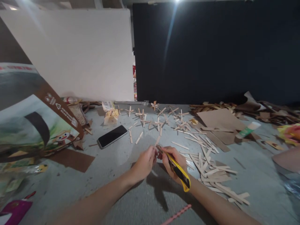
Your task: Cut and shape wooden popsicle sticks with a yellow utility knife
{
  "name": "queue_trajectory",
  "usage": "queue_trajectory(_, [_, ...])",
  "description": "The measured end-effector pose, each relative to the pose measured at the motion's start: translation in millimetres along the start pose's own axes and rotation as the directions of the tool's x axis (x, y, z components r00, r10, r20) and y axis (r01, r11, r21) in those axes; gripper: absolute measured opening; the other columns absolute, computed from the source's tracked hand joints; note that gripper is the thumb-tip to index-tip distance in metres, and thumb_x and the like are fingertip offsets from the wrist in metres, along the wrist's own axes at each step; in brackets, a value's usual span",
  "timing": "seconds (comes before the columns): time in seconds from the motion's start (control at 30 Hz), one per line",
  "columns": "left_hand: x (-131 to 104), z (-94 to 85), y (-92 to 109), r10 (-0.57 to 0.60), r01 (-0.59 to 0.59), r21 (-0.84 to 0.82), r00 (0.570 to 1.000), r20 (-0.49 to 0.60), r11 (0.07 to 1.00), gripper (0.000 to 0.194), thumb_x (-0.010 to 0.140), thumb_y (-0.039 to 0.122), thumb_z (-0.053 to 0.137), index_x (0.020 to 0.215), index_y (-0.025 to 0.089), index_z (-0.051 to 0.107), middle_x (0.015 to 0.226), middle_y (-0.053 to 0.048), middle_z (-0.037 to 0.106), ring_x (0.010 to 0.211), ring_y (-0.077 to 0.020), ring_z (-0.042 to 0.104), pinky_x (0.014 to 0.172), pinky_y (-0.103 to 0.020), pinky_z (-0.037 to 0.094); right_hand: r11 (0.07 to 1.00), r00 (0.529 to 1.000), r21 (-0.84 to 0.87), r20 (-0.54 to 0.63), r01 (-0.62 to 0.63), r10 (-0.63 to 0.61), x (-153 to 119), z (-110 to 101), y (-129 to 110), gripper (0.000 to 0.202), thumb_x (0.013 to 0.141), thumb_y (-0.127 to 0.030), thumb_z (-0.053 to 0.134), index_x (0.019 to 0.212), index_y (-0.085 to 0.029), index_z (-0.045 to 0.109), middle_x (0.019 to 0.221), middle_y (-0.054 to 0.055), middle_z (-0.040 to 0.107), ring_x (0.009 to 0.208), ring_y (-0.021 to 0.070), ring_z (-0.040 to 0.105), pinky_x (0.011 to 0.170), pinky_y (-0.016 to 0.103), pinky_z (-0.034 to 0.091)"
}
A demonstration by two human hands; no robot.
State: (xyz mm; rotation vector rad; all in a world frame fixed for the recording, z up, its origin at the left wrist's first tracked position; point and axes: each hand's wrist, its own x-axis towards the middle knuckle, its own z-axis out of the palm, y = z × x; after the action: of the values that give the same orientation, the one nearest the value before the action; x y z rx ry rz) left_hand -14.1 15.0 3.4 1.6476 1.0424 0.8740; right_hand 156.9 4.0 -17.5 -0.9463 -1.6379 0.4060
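Observation:
In the middle of the head view my left hand (145,161) is closed on a small wooden craft stick (157,140), whose upper end pokes out past the fingers. My right hand (172,161) grips a yellow utility knife (179,172) with its head pointing at the stick. The two hands almost touch, and the fingers hide where blade and stick meet. Several loose craft sticks (206,159) lie in a heap to the right of my right hand. Beyond my hands are small crossed-stick pieces (142,117) on the grey table (131,197).
A phone (112,136) lies left of my hands. Cardboard sheets (220,125) and a glue stick (248,130) are at the right. A printed bag (39,122) stands at the left, and a pink strip (177,215) lies near the front. White (77,53) and black (211,53) boards close off the back.

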Motion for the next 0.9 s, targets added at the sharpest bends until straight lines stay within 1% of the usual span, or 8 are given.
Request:
queue_trajectory(0.17, [1, 2.9, -9, 0.004, -0.005, -0.039, 1.0, -0.019, 0.999, 0.034, 0.106, 0.052, 0.041, 0.087, 0.024, 0.047, 0.073, 0.002, 0.054, 0.065, -0.0153, 0.048, 0.063, -0.029, 0.039, 0.991, 0.992, -0.031, -0.001, 0.128, -0.128, 4, -1, -4, 0.013, 0.098, -0.021, 0.058, 0.109, -0.026, 0.063, 0.091, 0.004, 0.077, 0.07, 0.0184, 0.074, 0.065, 0.029, 0.058])
queue_trajectory(0.27, [2, 5.2, -17, 0.01, -0.011, -0.04, 0.999, -0.045, 0.999, 0.029, 0.105, 0.047, 0.044, 0.088, 0.024, 0.048, 0.075, 0.0, 0.055, 0.068, -0.0161, 0.05, 0.064, -0.029, 0.039, 0.99, 0.992, -0.07, 0.059, 0.119, -0.114, 7, -3, -10, 0.012, 0.098, -0.021, 0.057, 0.107, -0.026, 0.063, 0.087, 0.005, 0.075, 0.069, 0.0174, 0.072, 0.064, 0.027, 0.057])
queue_trajectory(0.37, [2, 5.8, -18, 0.026, -0.023, 0.043, 0.997, -0.074, 0.999, 0.023, 0.104, 0.038, 0.045, 0.086, 0.024, 0.046, 0.075, 0.001, 0.054, 0.066, -0.0154, 0.048, 0.063, -0.029, 0.038, 0.994, 0.993, -0.063, 0.077, 0.094, -0.089, 9, -3, -15, 0.011, 0.098, -0.021, 0.055, 0.106, -0.025, 0.062, 0.087, 0.005, 0.075, 0.07, 0.0171, 0.072, 0.065, 0.027, 0.057])
queue_trajectory(0.5, [1, 5.2, -12, 0.06, -0.048, 0.163, 0.996, -0.072, 0.986, 0.017, 0.103, 0.027, 0.039, 0.086, 0.023, 0.042, 0.074, 0.002, 0.053, 0.065, -0.0142, 0.045, 0.064, -0.029, 0.036, 0.994, 0.994, -0.033, 0.014, 0.106, -0.106, 8, 1, -20, 0.01, 0.098, -0.019, 0.055, 0.105, -0.025, 0.061, 0.08, 0.001, 0.072, 0.064, 0.0155, 0.07, 0.062, 0.025, 0.055])
queue_trajectory(0.6, [1, 5.5, -8, 0.082, -0.068, 0.178, 0.994, -0.076, 0.982, 0.018, 0.104, 0.024, 0.036, 0.087, 0.023, 0.042, 0.076, 0.002, 0.054, 0.065, -0.0141, 0.046, 0.065, -0.029, 0.037, 0.998, 0.999, -0.034, -0.015, 0.051, -0.052, 6, 5, -24, 0.006, 0.1, -0.022, 0.056, 0.101, -0.024, 0.061, 0.073, -0.002, 0.069, 0.055, 0.0135, 0.065, 0.056, 0.024, 0.051])
queue_trajectory(0.7, [1, 6.0, -8, 0.114, -0.101, 0.175, 0.991, -0.067, 0.979, 0.017, 0.104, 0.024, 0.035, 0.089, 0.023, 0.043, 0.079, 0.0, 0.058, 0.067, -0.0146, 0.049, 0.066, -0.029, 0.039, 1.0, 0.997, -0.008, -0.076, -0.022, 0.021, 5, 9, -25, 0.008, 0.102, -0.026, 0.056, 0.097, -0.024, 0.062, 0.067, -0.004, 0.065, 0.053, 0.0133, 0.061, 0.053, 0.024, 0.048])
queue_trajectory(0.83, [1, 6.7, -14, 0.18, -0.167, 0.193, 0.982, -0.049, 0.967, 0.006, 0.097, 0.018, 0.046, 0.093, 0.023, 0.044, 0.084, -0.001, 0.061, 0.07, -0.0151, 0.053, 0.066, -0.029, 0.04, 0.99, 0.984, 0.048, -0.118, -0.131, 0.136, 4, 14, -26, 0.013, 0.101, -0.032, 0.056, 0.095, -0.022, 0.064, 0.071, -0.001, 0.067, 0.059, 0.0151, 0.064, 0.057, 0.026, 0.049])
queue_trajectory(0.9, [1, 8.0, -18, 0.197, -0.185, 0.174, 0.979, -0.058, 0.967, 0.01, 0.093, 0.017, 0.052, 0.095, 0.023, 0.045, 0.086, -0.001, 0.063, 0.073, -0.0154, 0.055, 0.067, -0.029, 0.042, 0.981, 0.973, 0.08, -0.136, -0.176, 0.186, 4, 16, -28, 0.016, 0.101, -0.034, 0.056, 0.093, -0.022, 0.064, 0.07, -0.001, 0.067, 0.059, 0.0159, 0.063, 0.057, 0.027, 0.049])
